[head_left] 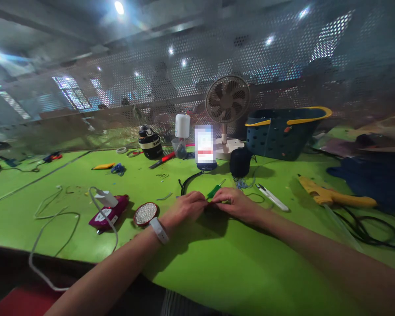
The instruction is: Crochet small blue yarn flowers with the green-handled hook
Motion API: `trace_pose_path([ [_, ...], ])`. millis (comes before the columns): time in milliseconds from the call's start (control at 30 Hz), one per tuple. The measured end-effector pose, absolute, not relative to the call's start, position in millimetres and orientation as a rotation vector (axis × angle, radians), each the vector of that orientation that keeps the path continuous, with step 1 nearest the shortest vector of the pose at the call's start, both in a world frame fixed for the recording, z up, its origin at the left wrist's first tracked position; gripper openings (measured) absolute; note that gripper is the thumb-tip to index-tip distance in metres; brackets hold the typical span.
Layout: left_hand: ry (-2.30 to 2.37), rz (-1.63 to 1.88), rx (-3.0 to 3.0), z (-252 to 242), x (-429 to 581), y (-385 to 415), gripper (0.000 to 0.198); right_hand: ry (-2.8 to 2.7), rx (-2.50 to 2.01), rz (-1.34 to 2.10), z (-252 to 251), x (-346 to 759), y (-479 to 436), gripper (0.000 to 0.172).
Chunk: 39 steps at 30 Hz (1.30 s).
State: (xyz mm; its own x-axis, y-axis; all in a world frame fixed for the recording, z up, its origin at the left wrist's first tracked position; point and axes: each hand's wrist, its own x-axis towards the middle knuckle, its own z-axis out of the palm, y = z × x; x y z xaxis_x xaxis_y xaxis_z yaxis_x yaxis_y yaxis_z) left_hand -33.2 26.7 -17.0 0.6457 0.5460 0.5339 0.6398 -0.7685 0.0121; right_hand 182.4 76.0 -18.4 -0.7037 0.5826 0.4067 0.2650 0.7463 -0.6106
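Both hands meet low over the green table, fingertips close together. My left hand (188, 208), with a white band on its wrist, is closed in a pinch. Opposite it, my right hand (235, 202) also pinches, thumb and forefinger together. Between and beneath the fingers is something small and dark, mostly hidden and in shadow. Just beyond the fingertips lies a green-handled tool (213, 191) with a thin metal tip; whether a finger touches it I cannot tell. Left of my left hand sits a round red-rimmed dish (146, 213) of small whitish pieces.
A white craft knife (272, 197) and yellow glue gun (335, 193) lie to the right. Behind stand a lit phone (205, 145), dark thread spool (240, 162), fan (228, 100) and dark basket (279, 136). A purple power socket (110, 215) with a trailing cable lies left.
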Motion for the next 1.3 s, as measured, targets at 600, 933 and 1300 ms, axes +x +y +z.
trace_pose_path([
  [600,-1.039,-0.729,-2.741,-20.6,-35.4,26.5,0.025,-2.459,-0.655,0.312,-13.7,177.4,62.5,0.009],
  [933,-1.141,-0.838,-2.797,-17.6,-33.4,24.0,0.014,-2.437,-0.682,0.27,-8.3,179.5,57.3,0.006],
  [1300,-1.438,-1.315,-2.961,-3.2,-31.1,24.1,0.021,-2.313,-0.589,0.369,-11.5,181.6,61.4,0.007],
])
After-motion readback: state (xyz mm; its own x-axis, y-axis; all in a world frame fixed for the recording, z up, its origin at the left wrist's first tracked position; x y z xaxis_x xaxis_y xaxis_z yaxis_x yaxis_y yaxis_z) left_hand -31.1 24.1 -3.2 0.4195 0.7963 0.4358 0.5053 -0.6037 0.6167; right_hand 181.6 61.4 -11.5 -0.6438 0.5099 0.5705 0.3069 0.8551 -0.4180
